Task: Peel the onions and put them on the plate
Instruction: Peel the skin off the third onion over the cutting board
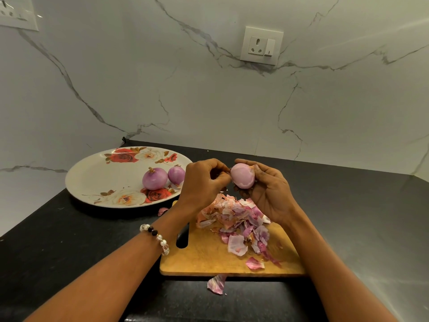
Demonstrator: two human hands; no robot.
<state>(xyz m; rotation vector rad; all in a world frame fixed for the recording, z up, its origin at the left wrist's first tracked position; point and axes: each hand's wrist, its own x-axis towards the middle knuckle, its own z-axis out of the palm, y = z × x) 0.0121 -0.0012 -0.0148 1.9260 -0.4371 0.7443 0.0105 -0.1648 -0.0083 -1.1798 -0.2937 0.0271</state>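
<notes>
My right hand [267,191] cups a pale purple onion [242,175] above the far end of a wooden cutting board [209,259]. My left hand [204,182], with a bead bracelet on its wrist, pinches at the onion's left tip with closed fingers; what it pinches is too small to see. A white plate with red roses [99,180] lies to the left, with two peeled purple onions [154,178] [176,174] on its right side. A heap of pink and white onion skins [236,219] covers the board under my hands.
The black countertop [69,240] meets a white marble wall behind. One loose skin [217,284] lies in front of the board and another [163,210] near the plate. A dark handle [183,235] lies at the board's left edge. A wall socket [261,45] is above.
</notes>
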